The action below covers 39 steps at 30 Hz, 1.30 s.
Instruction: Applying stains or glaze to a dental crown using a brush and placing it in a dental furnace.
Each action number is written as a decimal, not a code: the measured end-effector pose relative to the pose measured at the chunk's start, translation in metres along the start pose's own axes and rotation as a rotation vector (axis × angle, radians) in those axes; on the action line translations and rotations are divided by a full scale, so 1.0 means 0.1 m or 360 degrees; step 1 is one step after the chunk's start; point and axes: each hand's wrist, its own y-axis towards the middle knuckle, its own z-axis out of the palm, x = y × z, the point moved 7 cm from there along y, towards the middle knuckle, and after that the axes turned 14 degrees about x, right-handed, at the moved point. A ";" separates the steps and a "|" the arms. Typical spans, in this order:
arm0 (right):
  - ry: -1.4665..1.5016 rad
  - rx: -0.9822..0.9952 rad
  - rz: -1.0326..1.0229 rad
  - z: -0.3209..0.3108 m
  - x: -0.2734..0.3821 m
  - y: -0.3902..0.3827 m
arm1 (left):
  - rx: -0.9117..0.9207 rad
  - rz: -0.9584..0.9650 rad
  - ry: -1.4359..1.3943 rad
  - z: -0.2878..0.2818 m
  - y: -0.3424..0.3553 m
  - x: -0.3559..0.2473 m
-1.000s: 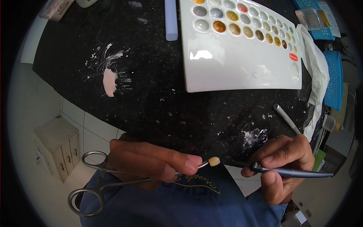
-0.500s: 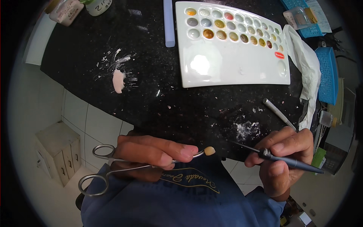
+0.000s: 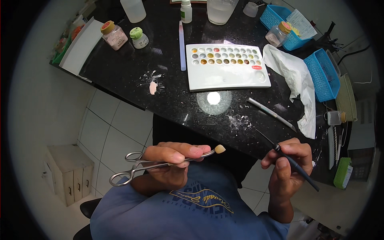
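My left hand (image 3: 173, 156) is closed round a steel hemostat (image 3: 129, 175), its ring handles sticking out to the left. At the hemostat's tip sits a small cream-yellow tooth crown (image 3: 220, 149), just past my fingertips and in front of my shirt. Pinched in my right hand (image 3: 289, 162) is a thin brush (image 3: 301, 172) with a dark handle. Its fine dark tip points up and left, apart from the crown. Beyond the hands, a white porcelain palette (image 3: 228, 78) with rows of coloured wells lies on the black table (image 3: 168, 108).
A metal-handled tool (image 3: 272, 115) and crumpled white tissue (image 3: 294, 76) lie at the right, by blue baskets (image 3: 323, 76). Pink paste (image 3: 153, 88) and white powder smears mark the table. Jars (image 3: 114, 36), a bottle (image 3: 186, 12) and a blue-violet stick (image 3: 182, 46) lie farther back.
The view has drawn back, so more of the table shows and everything looks smaller. The brush in my right hand has turned steeper. Both hands keep their holds.
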 end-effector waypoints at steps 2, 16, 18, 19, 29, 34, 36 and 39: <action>0.0027 -0.0008 0.0004 -0.01 0.00 -0.07 | 0.0004 0.0001 -0.0028 0.06 -0.02 -0.02; -0.0509 -0.0082 -0.0133 -0.26 0.20 -0.20 | 0.0012 -0.0175 0.0196 0.16 -0.05 0.01; -0.0819 -0.0281 -0.0253 -0.44 0.34 -0.26 | -0.0105 -0.0246 0.0343 0.10 -0.07 0.05; -0.1017 -0.0422 -0.0259 -0.54 0.40 -0.29 | -0.0206 -0.0283 0.0401 0.06 -0.09 0.07; -0.1664 -0.0599 0.0322 -1.00 0.30 -0.19 | -0.0212 -0.0504 0.0425 -0.05 -0.12 0.22; -0.1795 -0.0517 0.0392 -1.04 0.24 -0.25 | -0.0061 -0.0568 0.0410 -0.04 -0.12 0.23; -0.1826 -0.0481 0.0443 -1.04 0.21 -0.28 | -0.0031 -0.0592 0.0376 -0.04 -0.12 0.23; -0.1847 -0.0434 0.0493 -1.04 0.20 -0.32 | 0.0026 -0.0603 0.0369 -0.02 -0.11 0.24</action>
